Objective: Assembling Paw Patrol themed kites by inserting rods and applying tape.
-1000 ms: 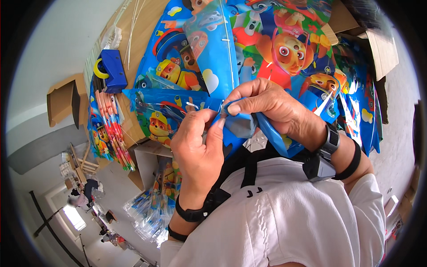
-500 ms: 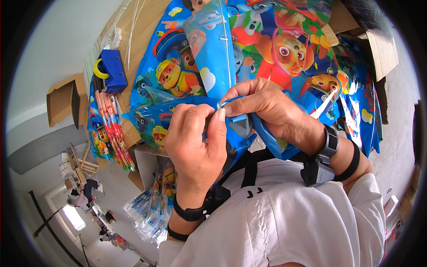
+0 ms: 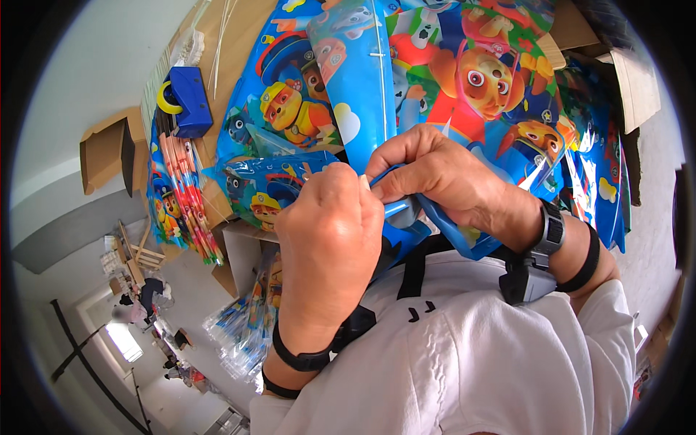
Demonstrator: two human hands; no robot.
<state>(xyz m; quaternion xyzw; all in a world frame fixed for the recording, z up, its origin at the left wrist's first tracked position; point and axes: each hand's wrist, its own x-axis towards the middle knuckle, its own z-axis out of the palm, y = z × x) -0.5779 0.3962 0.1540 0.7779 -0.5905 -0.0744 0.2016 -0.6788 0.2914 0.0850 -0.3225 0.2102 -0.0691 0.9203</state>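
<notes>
A large kite [image 3: 471, 80] of shiny plastic film, printed with cartoon dogs, is spread before me. Down its middle runs a blue strip with a thin pale rod along it. At the kite's near edge, my left hand [image 3: 326, 239] is closed, its knuckles upward and the fingertips hidden. Right against it, my right hand [image 3: 446, 177] pinches a blue edge of the film between thumb and fingers. The fingertips of both hands almost meet, and whatever small piece lies between them is hidden. A loose blue band of film [image 3: 453, 235] hangs below my right hand.
On the table's left [image 3: 243, 54] stands a blue tape dispenser [image 3: 190, 101] beside a bundle of rolled printed film [image 3: 185, 188]. An open cardboard box [image 3: 112, 152] is further left. Clear-wrapped packs [image 3: 246, 326] lie below the table edge; more printed film hangs at right.
My left hand has rolled over so its knuckles face up and its thumb is mostly hidden. My right hand keeps its pinch on the film. The whole view has shifted slightly.
</notes>
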